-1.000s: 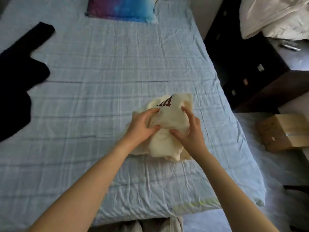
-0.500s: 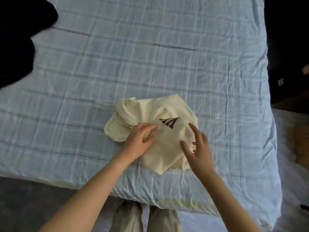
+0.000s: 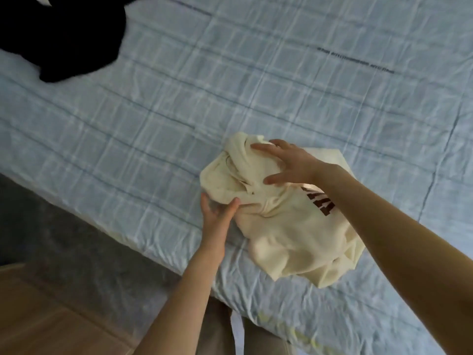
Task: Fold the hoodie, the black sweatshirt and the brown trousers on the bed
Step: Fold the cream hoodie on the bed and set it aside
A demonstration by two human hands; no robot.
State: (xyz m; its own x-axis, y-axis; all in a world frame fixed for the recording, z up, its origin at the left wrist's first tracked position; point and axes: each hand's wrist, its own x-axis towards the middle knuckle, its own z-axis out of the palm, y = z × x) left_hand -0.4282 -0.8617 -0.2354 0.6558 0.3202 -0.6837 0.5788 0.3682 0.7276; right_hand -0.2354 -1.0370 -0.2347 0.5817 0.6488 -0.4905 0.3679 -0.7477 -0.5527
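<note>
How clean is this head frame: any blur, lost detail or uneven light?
Head view: dim, flat light, no glare. Head view: soft throughout, right hand and left hand slightly smeared. Head view: black sweatshirt is featureless black; folds of the hoodie and checks of the bed are readable.

**Bundled cream hoodie (image 3: 289,237), black sweatshirt (image 3: 64,34) apart**

The cream hoodie, with a dark red print, lies in a rumpled, loosely folded bundle near the bed's (image 3: 256,85) near edge. The black sweatshirt lies well apart at the far left, partly out of view.
</note>
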